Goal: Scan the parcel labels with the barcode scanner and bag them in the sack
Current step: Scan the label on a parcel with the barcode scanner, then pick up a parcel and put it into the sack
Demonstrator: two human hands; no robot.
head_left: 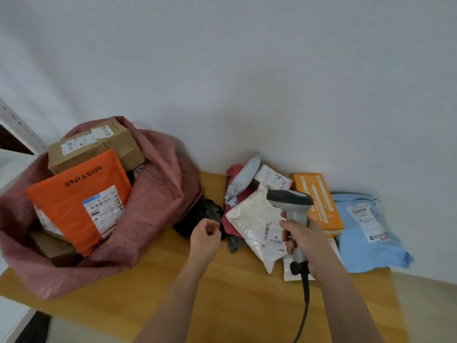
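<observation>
At a yellow wooden table (153,288) set against a white wall, we see the right hand (305,240) wrapped around the handle of a grey corded barcode scanner (291,206), its head held over a white plastic mailer bag (254,219) with a printed label facing up. The left hand (205,235) hovers just beside a crumpled black plastic parcel (200,214), fingers loosely curled and holding nothing. To the left, a pink woven sack (158,194) stands open on the table, holding an orange mailer printed MISTINE (74,194) and a brown cardboard box (99,144) behind it. Right of the scanner lie an orange flat box (319,196) and a light blue plastic mailer (366,231), both labelled.
</observation>
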